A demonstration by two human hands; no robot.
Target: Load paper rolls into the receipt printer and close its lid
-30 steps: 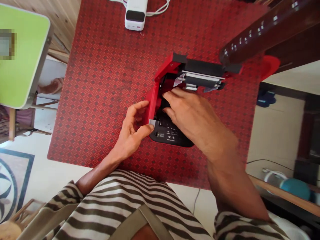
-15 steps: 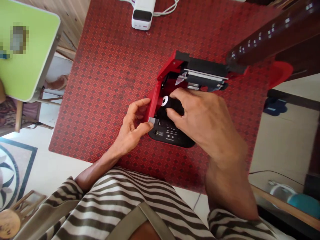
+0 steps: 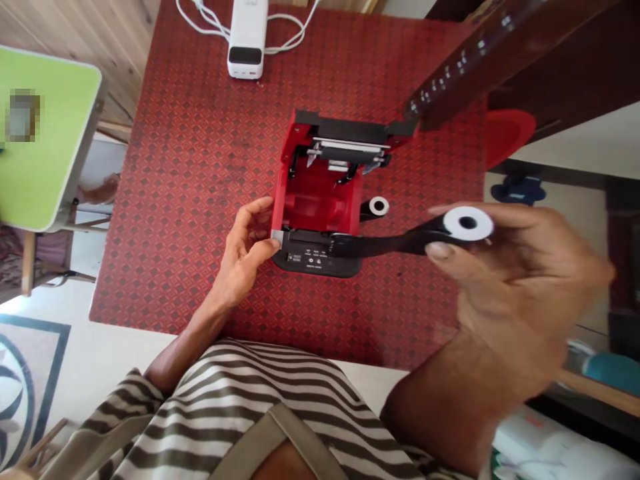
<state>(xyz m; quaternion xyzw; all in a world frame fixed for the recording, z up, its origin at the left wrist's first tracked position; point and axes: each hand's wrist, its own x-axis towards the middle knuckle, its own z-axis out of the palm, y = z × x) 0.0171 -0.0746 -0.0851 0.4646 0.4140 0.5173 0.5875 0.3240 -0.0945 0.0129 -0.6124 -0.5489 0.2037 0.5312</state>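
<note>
A small red and black printer (image 3: 320, 200) stands on the red patterned cloth with its lid tipped open at the back. Its red inner bay shows with nothing in it. My left hand (image 3: 245, 257) grips the printer's left front corner, thumb on a grey tab. My right hand (image 3: 505, 293) is raised to the right of the printer, closed on a black ribbon roll (image 3: 463, 227) with a white core. A strip of black ribbon (image 3: 375, 245) runs from it back to the printer's front. A second black spool with a white core (image 3: 375, 207) lies beside the printer's right side.
A white power bank (image 3: 247, 37) with white cables lies at the far edge of the red cloth (image 3: 200, 167). A dark wooden bar (image 3: 475, 60) slants over the back right. A red plate (image 3: 507, 133) sits behind it. A green table (image 3: 40, 133) stands at left.
My right hand has lifted the black roll out of the printer's bay and carried it up to the right, trailing ribbon. The left hand has stayed on the corner.
</note>
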